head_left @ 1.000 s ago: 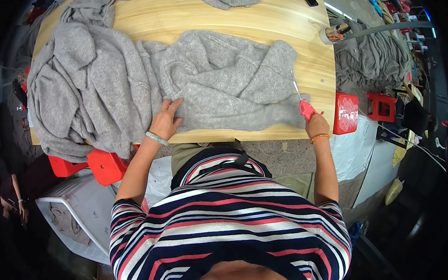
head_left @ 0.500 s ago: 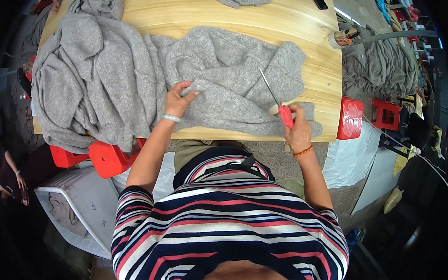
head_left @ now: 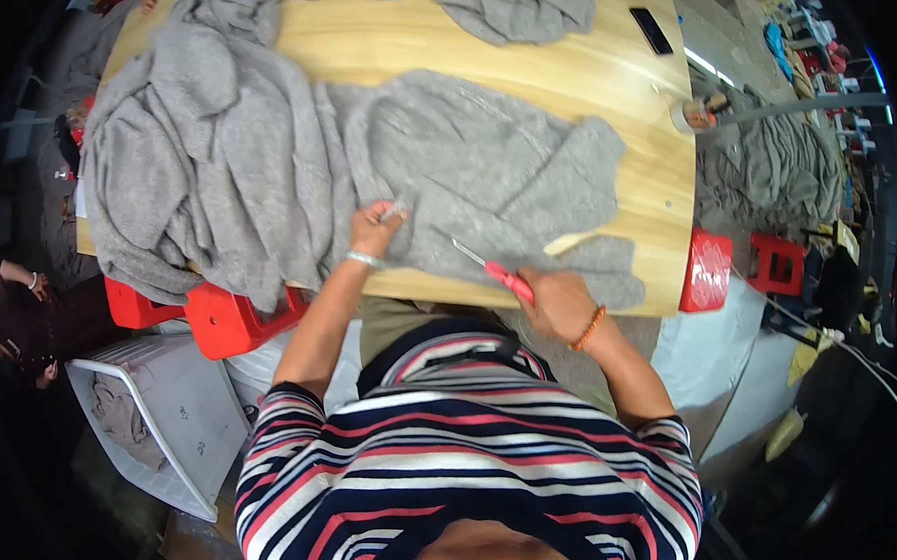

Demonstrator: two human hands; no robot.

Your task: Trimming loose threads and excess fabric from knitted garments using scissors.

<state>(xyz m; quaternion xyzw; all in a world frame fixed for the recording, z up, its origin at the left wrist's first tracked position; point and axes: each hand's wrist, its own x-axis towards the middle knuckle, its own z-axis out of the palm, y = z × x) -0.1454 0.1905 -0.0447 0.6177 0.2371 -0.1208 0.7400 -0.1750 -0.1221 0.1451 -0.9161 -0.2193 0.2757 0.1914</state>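
Observation:
A grey knitted sweater [head_left: 484, 151] lies spread on the wooden table before me. At its near edge my left hand [head_left: 375, 229] is closed, pinching a bit of the knit between thumb and fingers. My right hand [head_left: 560, 303] is wrapped round what look like red-handled scissors [head_left: 509, 280]. Their slim metal blades point left over the knit, toward my left hand, and seem to be together. Part of the handle is hidden by my fingers.
A heap of grey knitwear [head_left: 189, 149] covers the table's left side. More grey knits [head_left: 510, 7] lie at the far edge. A black phone [head_left: 651, 31] and a cup of tools [head_left: 692, 115] are far right. Red stools [head_left: 229, 320] and a white bin [head_left: 182, 419] stand below.
My right hand has drawn nearer and left, and the scissors have swung from pointing away to pointing left. My left hand still pinches the knit. The whole view has shifted slightly.

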